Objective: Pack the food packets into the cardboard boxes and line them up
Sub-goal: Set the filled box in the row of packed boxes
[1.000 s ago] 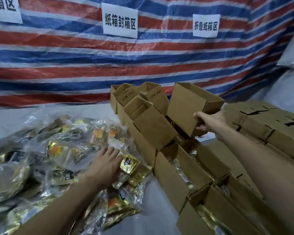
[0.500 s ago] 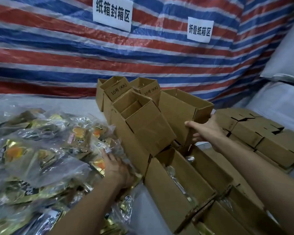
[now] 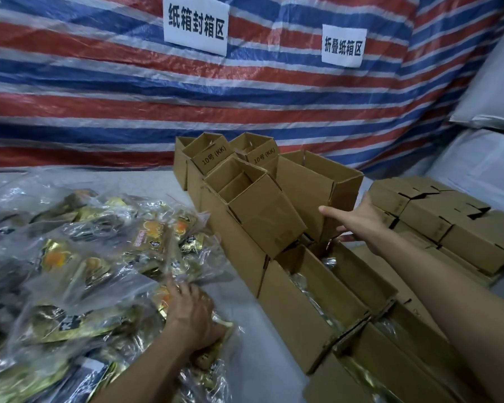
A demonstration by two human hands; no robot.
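A heap of clear and gold food packets (image 3: pixel 79 266) covers the left of the table. My left hand (image 3: pixel 194 314) reaches into the heap's right edge, its fingers curled round a gold packet (image 3: pixel 216 341). My right hand (image 3: pixel 357 221) grips the lower corner of an open, tilted cardboard box (image 3: pixel 317 184), held above a row of open boxes (image 3: pixel 309 289) that runs toward me. Shiny packets show inside the near boxes. More open boxes (image 3: pixel 216 158) stand behind, two printed "10号 (KK)".
Several closed cardboard boxes (image 3: pixel 448 219) are stacked at the right. A red, white and blue striped tarp (image 3: pixel 99 97) with white paper signs hangs behind the table. White sacks (image 3: pixel 489 82) lie at the far right.
My left hand has slid toward me along the heap and closed on a gold packet. My right hand has lowered the tilted box closer to the row.
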